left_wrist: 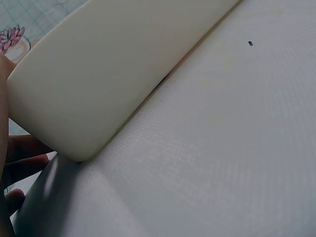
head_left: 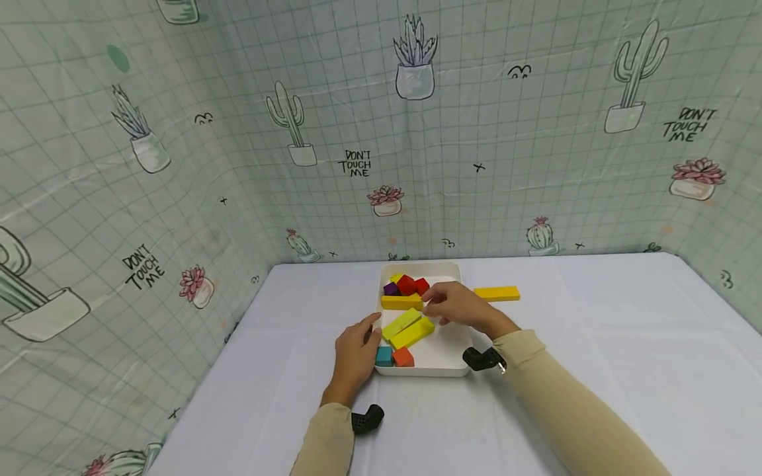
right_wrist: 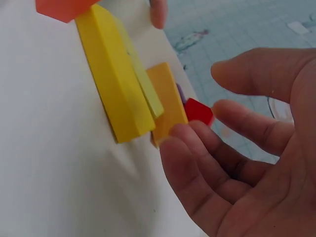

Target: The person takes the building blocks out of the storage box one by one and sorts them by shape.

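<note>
A white tray holds wooden-looking blocks. My left hand grips its left side, with fingers at the rim and others along the outer wall. Over the tray's right half is my right hand, holding nothing, thumb and loosely bent fingers apart. Its fingertips are close to the end of an orange-yellow bar. Two lime-yellow bars lie slanted in the middle. A teal cube and an orange block sit at the near left. Red cubes, a purple block and a yellow one occupy the far end.
Outside the tray, another yellow bar lies on the white table, to the right beyond the right hand. Cloth printed with cacti hangs behind and at the sides. Black straps with cameras sit at both wrists.
</note>
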{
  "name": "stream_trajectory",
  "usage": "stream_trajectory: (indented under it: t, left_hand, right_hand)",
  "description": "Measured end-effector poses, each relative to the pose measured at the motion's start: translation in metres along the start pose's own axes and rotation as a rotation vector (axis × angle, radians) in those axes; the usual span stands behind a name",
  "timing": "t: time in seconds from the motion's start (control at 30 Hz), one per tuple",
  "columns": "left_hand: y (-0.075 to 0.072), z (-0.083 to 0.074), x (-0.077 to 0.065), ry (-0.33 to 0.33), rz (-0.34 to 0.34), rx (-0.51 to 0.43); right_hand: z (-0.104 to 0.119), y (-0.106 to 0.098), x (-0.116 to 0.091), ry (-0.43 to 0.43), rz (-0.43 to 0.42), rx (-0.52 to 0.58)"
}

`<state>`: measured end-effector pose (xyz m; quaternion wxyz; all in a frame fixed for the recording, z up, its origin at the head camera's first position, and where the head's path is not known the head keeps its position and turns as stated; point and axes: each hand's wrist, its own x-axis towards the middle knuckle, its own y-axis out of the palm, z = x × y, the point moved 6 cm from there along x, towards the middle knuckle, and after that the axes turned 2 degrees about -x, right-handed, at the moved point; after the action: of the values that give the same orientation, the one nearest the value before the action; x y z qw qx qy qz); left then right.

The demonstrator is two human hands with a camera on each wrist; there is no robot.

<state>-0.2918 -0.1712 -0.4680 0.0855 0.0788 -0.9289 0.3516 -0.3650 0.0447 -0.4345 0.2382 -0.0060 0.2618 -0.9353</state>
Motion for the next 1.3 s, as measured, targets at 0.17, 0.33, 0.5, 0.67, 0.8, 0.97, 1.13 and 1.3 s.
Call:
stream_trajectory:
  t: [0.17,0.33,0.5,0.67,0.8,0.97,1.13,1.3]
  left_hand:
    - [0.000,-0.001,-0.001,0.004,0.005,-0.011]
    - [0.000,0.000,0.000,0.007,0.001,-0.006]
    - [-0.001,0.000,0.000,0.009,0.000,-0.003]
    - [0.000,0.000,0.000,0.007,0.001,-0.001]
    - [0.000,0.000,0.001,-0.004,0.004,-0.003]
    - [0.001,0.000,0.001,-0.003,0.006,-0.001]
    - [0.001,0.001,0.001,0.012,0.009,0.002]
    - [0.001,0.002,0.000,0.001,0.009,-0.008]
  right_hand:
    - [0.000,0.006,0.002,-0.002,-0.002,-0.064]
    - [0.002,0.009,0.005,-0.002,0.011,-0.112]
    - [0.004,0.010,0.007,0.016,0.032,-0.181]
    - [0.002,0.011,0.008,0.025,0.065,-0.258]
    - [0.001,0.012,0.009,0.015,0.107,-0.296]
    - [0.002,0.012,0.007,-0.010,0.139,-0.313]
    - [0.001,0.014,0.005,-0.031,0.177,-0.313]
    - [0.002,0.015,0.005,-0.055,0.203,-0.326]
